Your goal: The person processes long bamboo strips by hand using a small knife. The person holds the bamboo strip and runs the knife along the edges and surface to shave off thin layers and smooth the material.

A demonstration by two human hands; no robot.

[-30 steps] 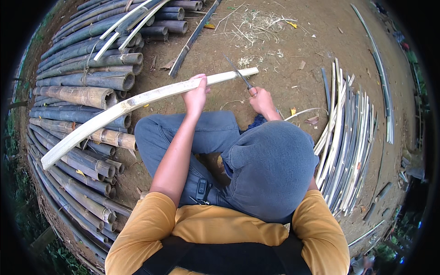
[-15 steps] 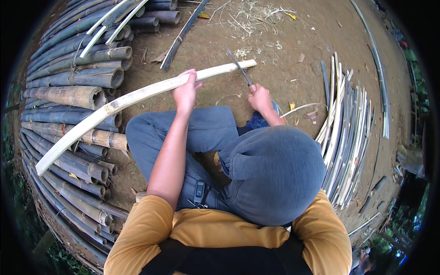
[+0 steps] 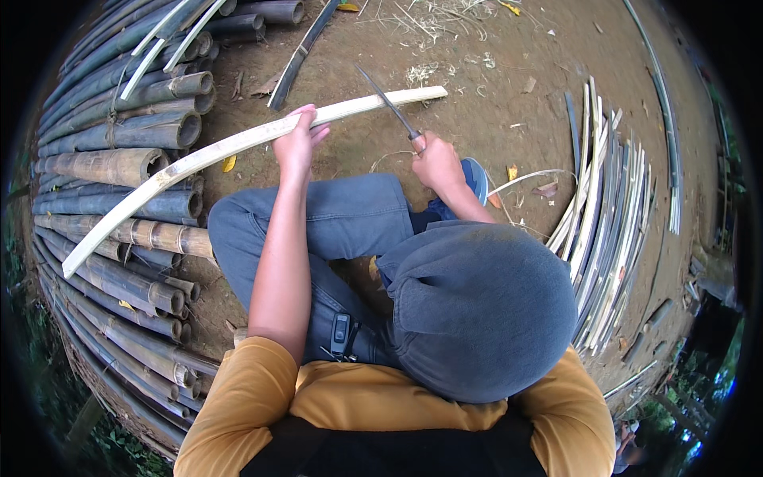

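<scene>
A long, pale split bamboo strip (image 3: 203, 159) slants from the lower left up to the right, bowed by the lens. My left hand (image 3: 296, 145) is closed around it right of its middle, thumb on top. In my right hand (image 3: 437, 163) is the handle of a knife (image 3: 395, 111). Its narrow dark blade crosses the strip between my left hand and the strip's right end, pointing up and left. Whether the edge bites into the wood cannot be made out. A raised, rounded shape in grey-blue cloth (image 3: 485, 310) hides part of my right arm.
Stacked bamboo poles (image 3: 119, 207) fill the left side. Split bamboo strips (image 3: 608, 230) lie bundled at right. A dark bamboo piece (image 3: 302, 56) and pale shavings (image 3: 429, 73) lie ahead on the dirt. A blue shoe (image 3: 475, 180) sits beside my right wrist.
The knife and my right hand have moved left along the strip, away from its right end. My left hand has shifted slightly left and up. The view has also shifted a little.
</scene>
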